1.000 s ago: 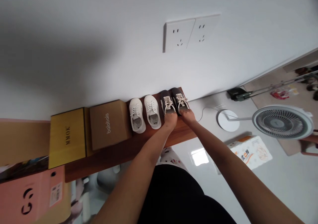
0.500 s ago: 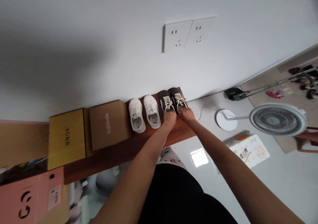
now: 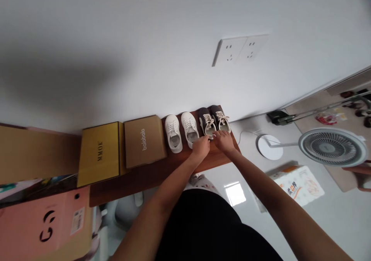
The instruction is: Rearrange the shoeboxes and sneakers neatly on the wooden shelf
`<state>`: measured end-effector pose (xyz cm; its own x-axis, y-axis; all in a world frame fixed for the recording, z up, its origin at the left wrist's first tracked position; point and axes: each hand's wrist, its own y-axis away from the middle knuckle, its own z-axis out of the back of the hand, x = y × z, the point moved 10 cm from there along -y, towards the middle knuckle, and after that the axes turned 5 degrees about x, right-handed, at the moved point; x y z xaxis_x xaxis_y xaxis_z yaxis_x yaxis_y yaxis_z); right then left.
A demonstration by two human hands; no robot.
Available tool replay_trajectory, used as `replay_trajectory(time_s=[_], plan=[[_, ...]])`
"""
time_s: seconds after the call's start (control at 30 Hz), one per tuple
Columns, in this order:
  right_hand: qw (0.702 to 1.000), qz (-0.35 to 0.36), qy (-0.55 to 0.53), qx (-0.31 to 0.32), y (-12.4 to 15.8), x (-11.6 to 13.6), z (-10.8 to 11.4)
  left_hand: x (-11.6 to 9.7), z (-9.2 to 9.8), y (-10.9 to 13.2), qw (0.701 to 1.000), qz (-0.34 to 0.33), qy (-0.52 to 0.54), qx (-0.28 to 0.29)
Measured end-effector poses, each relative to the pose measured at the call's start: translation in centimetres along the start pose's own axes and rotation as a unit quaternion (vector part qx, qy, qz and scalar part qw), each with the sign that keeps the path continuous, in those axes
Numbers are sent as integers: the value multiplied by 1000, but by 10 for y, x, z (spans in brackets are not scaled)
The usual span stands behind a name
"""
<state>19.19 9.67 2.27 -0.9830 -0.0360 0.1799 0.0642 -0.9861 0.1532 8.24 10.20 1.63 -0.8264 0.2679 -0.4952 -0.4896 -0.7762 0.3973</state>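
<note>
A pair of dark sneakers with cream laces stands side by side on a reddish-brown wooden bench (image 3: 215, 153), toes toward the wall. My left hand (image 3: 201, 146) is closed at the heel of the left dark sneaker (image 3: 204, 116), thumb and fingertips on its rim. My right hand (image 3: 223, 140) is curled at the heel of the right dark sneaker (image 3: 217, 112), its fingertips reaching across to the left one's heel; the exact grip is partly hidden. To the left stand two white sneakers, the nearer white sneaker (image 3: 189, 124) and the farther white sneaker (image 3: 172, 127).
Left on the bench are a brown shoebox (image 3: 139, 149) and a yellow shoebox (image 3: 97, 156). A pink box (image 3: 58, 214) lies at lower left. On the right are a fan (image 3: 330, 147), its round base (image 3: 269, 149) and a white package (image 3: 307, 185). Sockets (image 3: 237, 48) are on the wall.
The view has swung, so everything sits farther right. Both hands have drawn back slightly to the heels of the dark sneakers and closer together, baring more of the insoles.
</note>
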Motion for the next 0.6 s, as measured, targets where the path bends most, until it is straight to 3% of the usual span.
replay_trajectory(time_s=[0.13, 0.2, 0.27, 0.3, 0.37, 0.43, 0.53, 0.57, 0.6], plan=[[996, -17, -91, -5, 26, 48, -15, 81, 6, 70, 991, 63, 118, -5], [982, -28, -187, -2, 43, 79, -33, 138, 4, 116, 978, 110, 175, -13], [948, -49, -314, 12, 58, 113, -58, 204, -4, 167, 941, 182, 285, -31], [922, -72, -379, 25, 64, 129, -74, 240, -11, 195, 905, 234, 352, -47], [852, -135, -502, 67, 75, 164, -112, 311, -22, 258, 783, 359, 489, -136], [751, -208, -614, 124, 81, 202, -150, 362, -19, 304, 698, 399, 553, -217], [590, -299, -726, 187, 76, 260, -188, 420, -2, 342, 525, 404, 662, -350], [550, -318, -748, 193, 69, 277, -193, 434, 5, 346, 476, 402, 685, -377], [520, -327, -768, 182, 59, 292, -193, 445, 14, 345, 446, 401, 699, -391]])
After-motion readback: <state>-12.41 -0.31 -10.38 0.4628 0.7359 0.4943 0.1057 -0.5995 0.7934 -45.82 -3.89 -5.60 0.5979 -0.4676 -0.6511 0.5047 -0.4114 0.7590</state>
